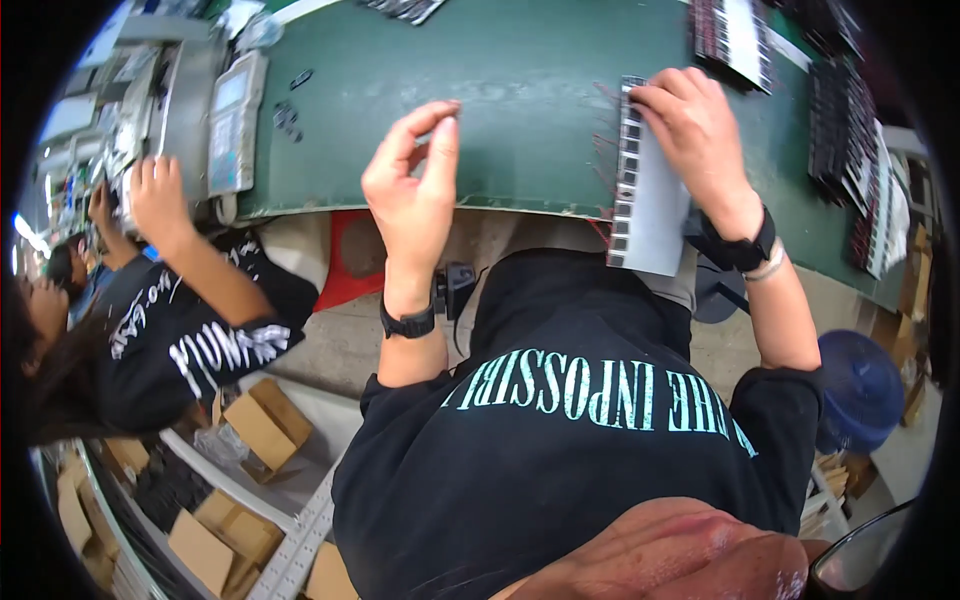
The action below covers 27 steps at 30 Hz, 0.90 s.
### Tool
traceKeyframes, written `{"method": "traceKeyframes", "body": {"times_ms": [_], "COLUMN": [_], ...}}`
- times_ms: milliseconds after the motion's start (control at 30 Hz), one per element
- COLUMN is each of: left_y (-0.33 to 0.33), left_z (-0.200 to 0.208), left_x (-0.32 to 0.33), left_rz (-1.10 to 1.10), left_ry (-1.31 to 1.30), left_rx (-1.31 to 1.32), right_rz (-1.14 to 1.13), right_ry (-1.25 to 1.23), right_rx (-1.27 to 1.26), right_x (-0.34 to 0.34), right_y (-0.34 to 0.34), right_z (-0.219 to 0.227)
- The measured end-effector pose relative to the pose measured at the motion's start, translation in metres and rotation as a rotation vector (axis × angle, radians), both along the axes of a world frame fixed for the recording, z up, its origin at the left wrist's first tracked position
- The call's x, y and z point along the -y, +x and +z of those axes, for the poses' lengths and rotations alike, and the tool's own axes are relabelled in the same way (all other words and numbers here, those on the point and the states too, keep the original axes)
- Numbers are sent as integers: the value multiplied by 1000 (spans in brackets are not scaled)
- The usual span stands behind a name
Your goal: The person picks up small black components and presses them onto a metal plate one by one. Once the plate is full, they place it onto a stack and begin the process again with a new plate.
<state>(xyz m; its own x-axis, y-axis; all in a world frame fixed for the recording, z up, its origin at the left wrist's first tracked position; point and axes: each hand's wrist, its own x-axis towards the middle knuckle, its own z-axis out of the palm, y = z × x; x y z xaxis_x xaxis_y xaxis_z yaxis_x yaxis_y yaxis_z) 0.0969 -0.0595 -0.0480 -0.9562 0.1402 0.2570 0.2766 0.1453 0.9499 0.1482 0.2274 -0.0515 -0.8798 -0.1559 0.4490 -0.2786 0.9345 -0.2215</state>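
A long strip (627,180) with a row of dark square pieces runs along the left edge of a pale flat panel (655,220). Thin reddish wires (606,150) stick out from it to the left. The panel lies partly on the green table and overhangs its near edge. My right hand (695,130) is closed at the strip's far end, thumb and forefinger pinching there. Left of the strip, my left hand (412,190) is raised over the table edge, thumb and forefinger tips close together. Anything between those tips is too small to make out.
On the green table (480,60) lie small black parts (287,120) at left, beside a grey keypad device (235,125). Similar strip stacks (733,40) and dark bundles (840,130) line the right. A person (200,310) works at my left. A blue round stool (858,390) stands at right.
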Motion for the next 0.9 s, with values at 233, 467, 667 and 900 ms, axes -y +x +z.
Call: {"method": "traceKeyframes", "body": {"times_ms": [233,467,667,900], "left_y": [7,28,30,48], "left_z": [-10,-37,-35,-33], "left_x": [64,70,65,24], "left_rz": [182,-7,-93,-110], "left_ry": [-550,-872,-988,-773], "left_rx": [-242,-363,-479,-287], "right_rz": [-57,-18,-124,-266], "right_ry": [71,-44,-251,-1072], "right_rx": [67,68,97,296], "right_x": [-9,1,8,-2], "right_y": [50,66,97,148], "right_z": [-8,-38,-24,-21]}}
